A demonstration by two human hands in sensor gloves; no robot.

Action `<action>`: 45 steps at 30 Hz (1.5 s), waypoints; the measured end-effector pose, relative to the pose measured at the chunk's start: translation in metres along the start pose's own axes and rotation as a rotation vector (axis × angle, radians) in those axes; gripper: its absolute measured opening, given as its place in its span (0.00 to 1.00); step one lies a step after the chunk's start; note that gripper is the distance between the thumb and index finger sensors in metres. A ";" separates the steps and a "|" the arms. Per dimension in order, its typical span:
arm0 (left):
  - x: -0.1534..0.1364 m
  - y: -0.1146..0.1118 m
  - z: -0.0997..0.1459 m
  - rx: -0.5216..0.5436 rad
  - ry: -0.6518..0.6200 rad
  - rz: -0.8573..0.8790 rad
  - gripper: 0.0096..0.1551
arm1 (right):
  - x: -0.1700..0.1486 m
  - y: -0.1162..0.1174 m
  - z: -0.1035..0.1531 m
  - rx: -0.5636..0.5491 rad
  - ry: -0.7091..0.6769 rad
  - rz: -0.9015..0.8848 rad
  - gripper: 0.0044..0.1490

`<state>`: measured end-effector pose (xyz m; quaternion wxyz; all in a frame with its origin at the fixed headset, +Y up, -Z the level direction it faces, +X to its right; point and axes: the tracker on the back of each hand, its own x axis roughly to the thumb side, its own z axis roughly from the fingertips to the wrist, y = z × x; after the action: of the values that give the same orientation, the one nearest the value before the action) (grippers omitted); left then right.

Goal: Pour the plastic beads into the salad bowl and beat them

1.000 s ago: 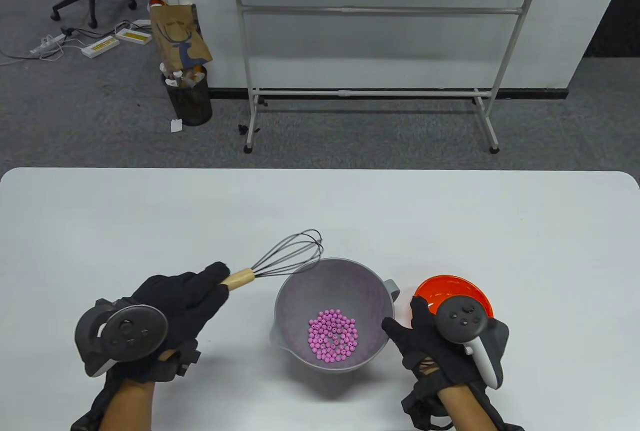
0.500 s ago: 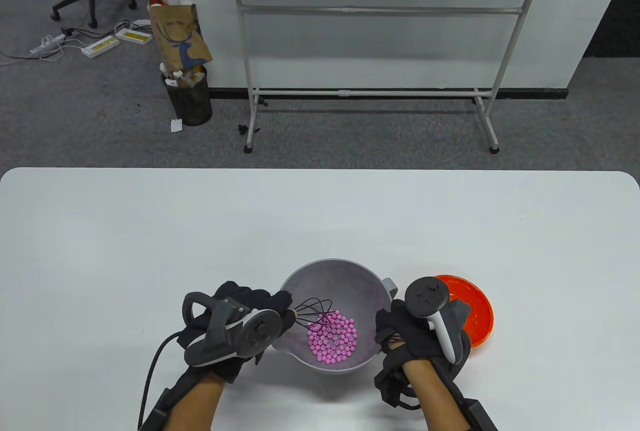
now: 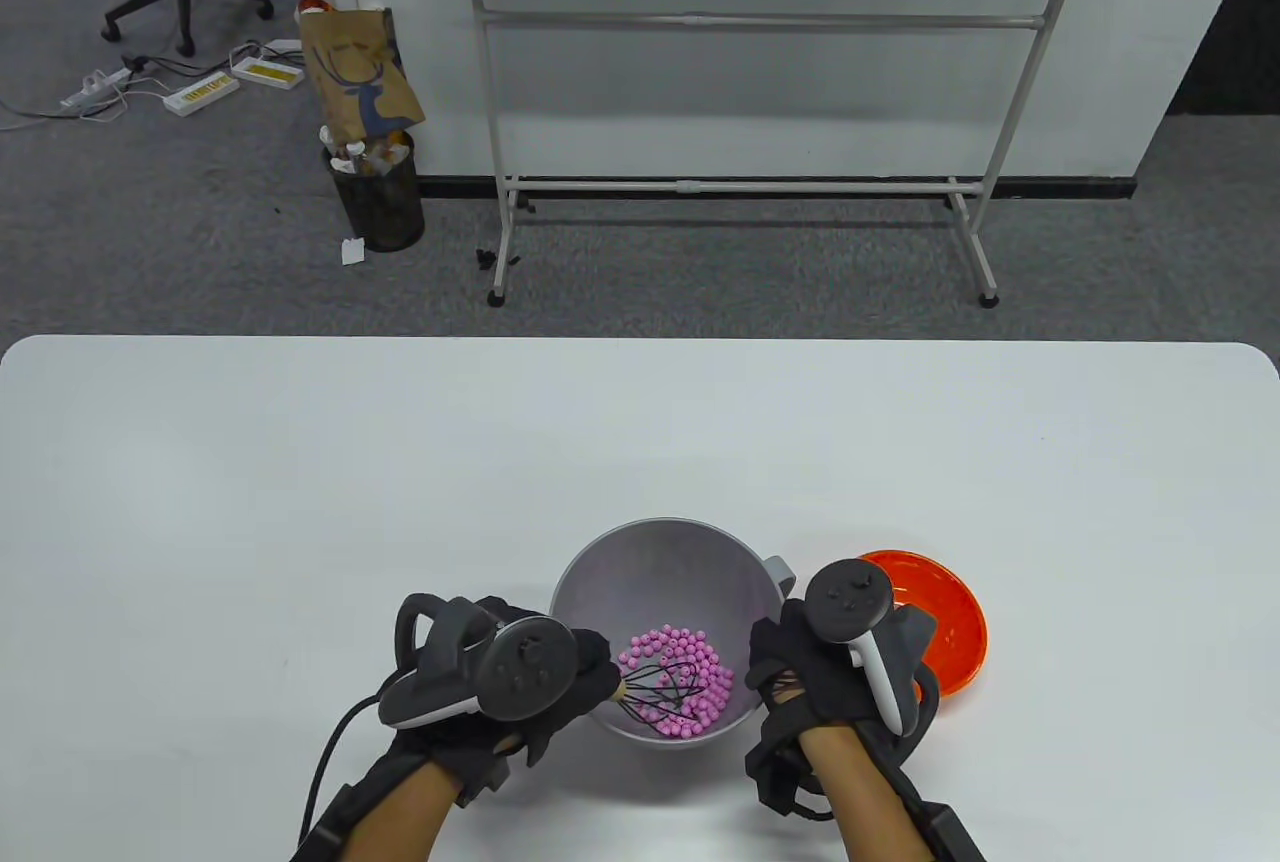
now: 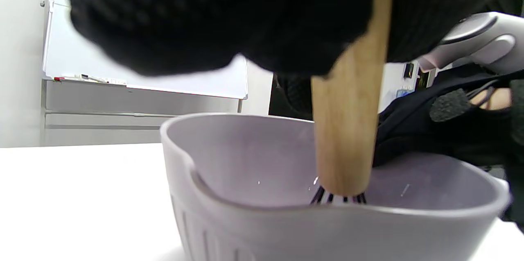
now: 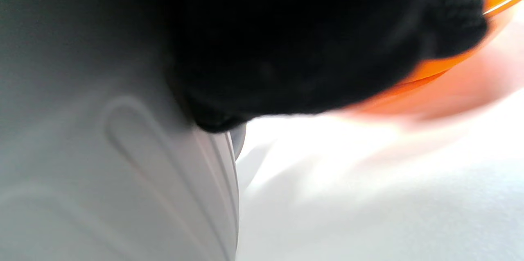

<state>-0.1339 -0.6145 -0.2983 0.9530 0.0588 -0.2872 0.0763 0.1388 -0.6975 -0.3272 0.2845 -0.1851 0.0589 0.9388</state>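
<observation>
Gripping the whisk [image 3: 660,692] by its wooden handle [image 4: 348,130], the left hand [image 3: 520,672] sits at the near left rim of the salad bowl [image 3: 660,552], its gloved fingers curled round the wood, which slants down over the rim in the left wrist view. A dark tracker [image 3: 500,667] rides on the back of that hand, with a cable trailing toward the bottom edge. The black wires of the whisk are down inside the bowl, lying on the near part of the pink plastic beads [image 3: 690,657], which are gathered at the bottom, a touch toward the near right side. The bowl itself is grey, with a pouring lip on its near left and a small handle [image 3: 781,570] at its far right; it stands on the white table [image 3: 300,462].

Over on the right, the right hand [image 3: 810,672] is up against the bowl's outer right wall, and the right wrist view shows black glove touching the ribbed grey side. How its fingers lie is hidden under the tracker [image 3: 860,622] and the glove, so whether they clasp the bowl or only press on it I cannot tell. Just beyond that hand, an orange dish [image 3: 945,602] rests on the table, close beside the bowl, partly covered by the hand.
</observation>
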 end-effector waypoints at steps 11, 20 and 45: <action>-0.007 -0.009 0.000 0.184 0.140 -0.204 0.24 | 0.002 0.000 0.001 -0.015 -0.005 0.023 0.33; 0.012 0.014 0.004 0.019 0.095 -0.280 0.22 | 0.002 0.000 0.001 -0.021 -0.011 0.018 0.32; -0.005 -0.004 0.000 0.160 0.180 -0.226 0.23 | 0.002 0.001 0.001 -0.027 -0.009 0.025 0.32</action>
<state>-0.1375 -0.6185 -0.3009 0.9697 0.1592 -0.1855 -0.0039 0.1361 -0.6967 -0.3270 0.2707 -0.1838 0.0474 0.9438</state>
